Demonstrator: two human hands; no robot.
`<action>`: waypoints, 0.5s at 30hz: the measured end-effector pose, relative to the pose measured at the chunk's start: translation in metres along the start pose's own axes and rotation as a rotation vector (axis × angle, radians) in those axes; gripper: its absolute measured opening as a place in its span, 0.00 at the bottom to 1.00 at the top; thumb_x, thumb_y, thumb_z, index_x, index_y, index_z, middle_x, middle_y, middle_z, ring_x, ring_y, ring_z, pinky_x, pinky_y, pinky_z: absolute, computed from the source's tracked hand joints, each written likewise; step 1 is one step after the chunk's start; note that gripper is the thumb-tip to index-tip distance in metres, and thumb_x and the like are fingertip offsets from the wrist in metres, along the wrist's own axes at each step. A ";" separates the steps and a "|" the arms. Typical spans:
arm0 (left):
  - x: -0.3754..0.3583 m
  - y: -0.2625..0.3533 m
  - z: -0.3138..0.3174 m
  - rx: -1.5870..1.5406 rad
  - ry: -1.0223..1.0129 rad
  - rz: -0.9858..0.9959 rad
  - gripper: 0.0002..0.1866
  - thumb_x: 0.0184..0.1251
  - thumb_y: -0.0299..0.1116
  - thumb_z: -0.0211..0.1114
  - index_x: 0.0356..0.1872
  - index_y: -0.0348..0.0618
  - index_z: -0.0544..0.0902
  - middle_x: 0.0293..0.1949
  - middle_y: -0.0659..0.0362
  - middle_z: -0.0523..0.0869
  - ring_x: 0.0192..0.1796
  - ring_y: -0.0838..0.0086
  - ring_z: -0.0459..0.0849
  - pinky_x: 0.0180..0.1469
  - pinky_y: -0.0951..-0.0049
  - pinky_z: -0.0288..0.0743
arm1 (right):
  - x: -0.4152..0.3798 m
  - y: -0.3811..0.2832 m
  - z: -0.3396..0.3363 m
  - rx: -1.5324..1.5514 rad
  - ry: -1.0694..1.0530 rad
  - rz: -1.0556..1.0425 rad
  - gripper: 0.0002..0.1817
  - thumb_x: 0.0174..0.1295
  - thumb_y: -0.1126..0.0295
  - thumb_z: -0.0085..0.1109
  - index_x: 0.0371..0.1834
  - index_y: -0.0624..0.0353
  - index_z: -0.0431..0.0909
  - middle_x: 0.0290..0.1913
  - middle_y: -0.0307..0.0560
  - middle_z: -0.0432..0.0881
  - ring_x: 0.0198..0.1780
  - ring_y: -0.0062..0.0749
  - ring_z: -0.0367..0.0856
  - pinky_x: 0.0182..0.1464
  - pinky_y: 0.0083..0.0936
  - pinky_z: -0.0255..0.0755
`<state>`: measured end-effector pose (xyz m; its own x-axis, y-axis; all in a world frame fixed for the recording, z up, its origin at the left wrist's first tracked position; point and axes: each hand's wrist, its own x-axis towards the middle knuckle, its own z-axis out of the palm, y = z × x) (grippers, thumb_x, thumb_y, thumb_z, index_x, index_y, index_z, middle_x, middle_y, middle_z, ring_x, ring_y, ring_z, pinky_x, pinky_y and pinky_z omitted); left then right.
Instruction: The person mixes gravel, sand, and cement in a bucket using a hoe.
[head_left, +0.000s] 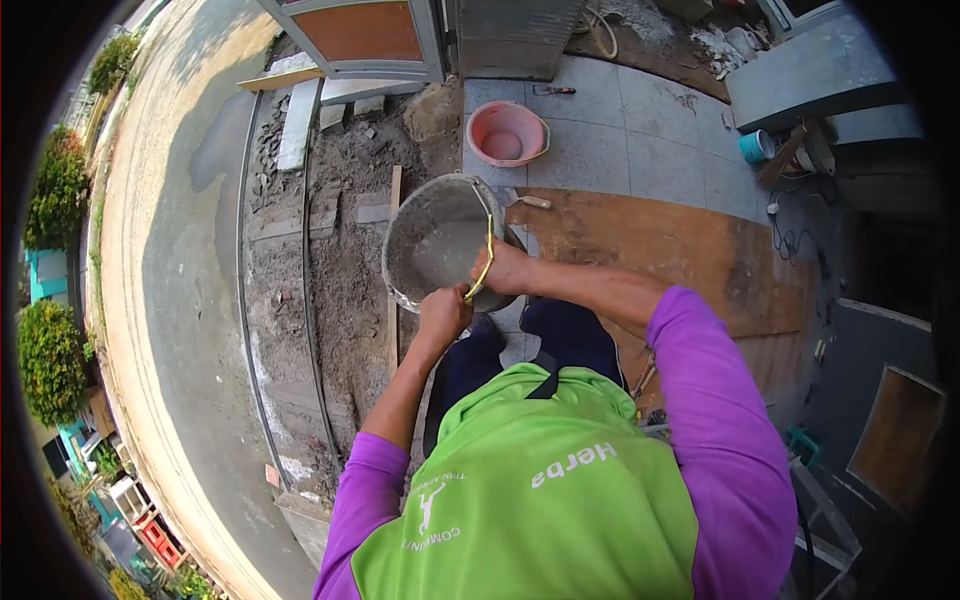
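A grey, cement-crusted bucket (pixel 392 262) is right in front of my legs, with wet grey mix in the bottom. Its yellow handle (pixel 490 240) runs along the near right side of the rim. My right hand (pixel 503 268) is closed in a fist around the handle. Lower down and to the left, my left hand (pixel 443 317) is closed at the handle's lower end, close by the bucket's rim. Just right of the bucket lies a trowel (pixel 535 201) with a pale grip.
A pink bucket (pixel 480 150) stands on grey tiles beyond. Brown plywood (pixel 640 250) covers the floor at right. Rubble and a wooden strip (pixel 394 340) lie at left, beside long rails (pixel 308 250). A small tool (pixel 554 90) rests near the doorway.
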<state>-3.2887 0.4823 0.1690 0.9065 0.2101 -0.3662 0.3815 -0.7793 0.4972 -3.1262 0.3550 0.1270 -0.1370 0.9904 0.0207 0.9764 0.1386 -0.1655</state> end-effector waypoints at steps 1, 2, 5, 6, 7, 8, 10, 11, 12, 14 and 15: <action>0.003 0.004 0.005 -0.017 0.114 0.097 0.05 0.58 0.30 0.64 0.32 0.41 0.85 0.27 0.44 0.86 0.34 0.45 0.88 0.39 0.47 0.81 | -0.006 0.002 0.006 -0.002 0.058 0.044 0.03 0.56 0.65 0.60 0.27 0.47 0.78 0.24 0.40 0.79 0.35 0.39 0.83 0.53 0.53 0.72; 0.008 0.006 0.008 -0.005 0.109 0.133 0.05 0.57 0.30 0.64 0.31 0.41 0.84 0.27 0.44 0.86 0.34 0.45 0.88 0.39 0.47 0.81 | -0.014 0.005 0.012 0.023 0.069 0.084 0.03 0.55 0.65 0.60 0.26 0.47 0.77 0.24 0.40 0.77 0.34 0.39 0.82 0.53 0.53 0.72; 0.027 0.029 0.001 0.023 0.097 0.256 0.04 0.57 0.30 0.65 0.30 0.42 0.84 0.27 0.46 0.86 0.34 0.47 0.87 0.39 0.49 0.81 | -0.044 0.013 0.005 0.056 0.109 0.192 0.05 0.52 0.66 0.62 0.26 0.47 0.74 0.24 0.39 0.74 0.34 0.38 0.79 0.53 0.51 0.72; 0.035 0.040 -0.005 0.035 0.090 0.304 0.04 0.57 0.31 0.66 0.30 0.42 0.83 0.27 0.47 0.86 0.34 0.48 0.87 0.39 0.49 0.81 | -0.055 0.018 0.002 0.046 0.130 0.223 0.06 0.51 0.66 0.62 0.25 0.47 0.74 0.24 0.39 0.73 0.34 0.38 0.78 0.53 0.51 0.72; 0.045 0.052 -0.013 0.049 0.081 0.349 0.05 0.57 0.32 0.67 0.30 0.43 0.83 0.28 0.47 0.87 0.34 0.48 0.87 0.39 0.50 0.81 | -0.066 0.023 -0.002 0.039 0.153 0.251 0.06 0.50 0.67 0.62 0.25 0.47 0.73 0.24 0.39 0.72 0.34 0.38 0.77 0.52 0.50 0.72; 0.054 0.065 -0.021 0.049 0.072 0.410 0.06 0.58 0.33 0.68 0.32 0.42 0.84 0.28 0.47 0.86 0.34 0.48 0.87 0.39 0.50 0.81 | -0.077 0.029 -0.005 0.033 0.158 0.278 0.06 0.50 0.67 0.62 0.26 0.47 0.72 0.24 0.39 0.72 0.34 0.37 0.78 0.52 0.50 0.71; 0.074 0.102 -0.043 0.046 0.059 0.530 0.09 0.59 0.35 0.71 0.35 0.40 0.85 0.27 0.48 0.86 0.33 0.47 0.87 0.39 0.49 0.81 | -0.102 0.048 -0.023 0.017 0.165 0.324 0.07 0.49 0.68 0.62 0.26 0.48 0.72 0.25 0.39 0.72 0.34 0.37 0.78 0.52 0.49 0.71; 0.083 0.128 -0.052 0.100 0.062 0.538 0.13 0.60 0.39 0.74 0.33 0.39 0.85 0.28 0.49 0.87 0.32 0.49 0.87 0.38 0.52 0.81 | -0.120 0.055 -0.035 -0.021 0.203 0.345 0.04 0.49 0.69 0.61 0.26 0.48 0.75 0.26 0.39 0.75 0.35 0.37 0.79 0.52 0.49 0.71; 0.094 0.152 -0.056 0.033 0.040 0.517 0.13 0.60 0.39 0.74 0.33 0.38 0.86 0.28 0.49 0.87 0.32 0.49 0.87 0.37 0.52 0.81 | -0.138 0.065 -0.049 -0.018 0.221 0.370 0.04 0.50 0.69 0.61 0.26 0.49 0.76 0.26 0.40 0.77 0.35 0.38 0.80 0.53 0.49 0.71; 0.115 0.203 -0.060 -0.100 -0.001 0.467 0.13 0.61 0.39 0.73 0.33 0.38 0.86 0.28 0.48 0.87 0.33 0.50 0.87 0.36 0.53 0.80 | -0.178 0.088 -0.068 -0.011 0.257 0.409 0.02 0.51 0.70 0.61 0.26 0.49 0.78 0.27 0.41 0.80 0.36 0.38 0.82 0.53 0.49 0.72; 0.125 0.237 -0.068 -0.106 -0.005 0.372 0.16 0.64 0.40 0.73 0.30 0.35 0.86 0.27 0.46 0.87 0.30 0.51 0.87 0.33 0.55 0.78 | -0.199 0.098 -0.065 0.051 0.198 0.441 0.01 0.52 0.71 0.60 0.26 0.50 0.80 0.28 0.43 0.83 0.37 0.38 0.84 0.56 0.47 0.71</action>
<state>-3.0723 0.3638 0.2940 0.9856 -0.0789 -0.1492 0.0434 -0.7361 0.6755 -2.9925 0.1715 0.1703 0.3276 0.9366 0.1241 0.9241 -0.2902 -0.2487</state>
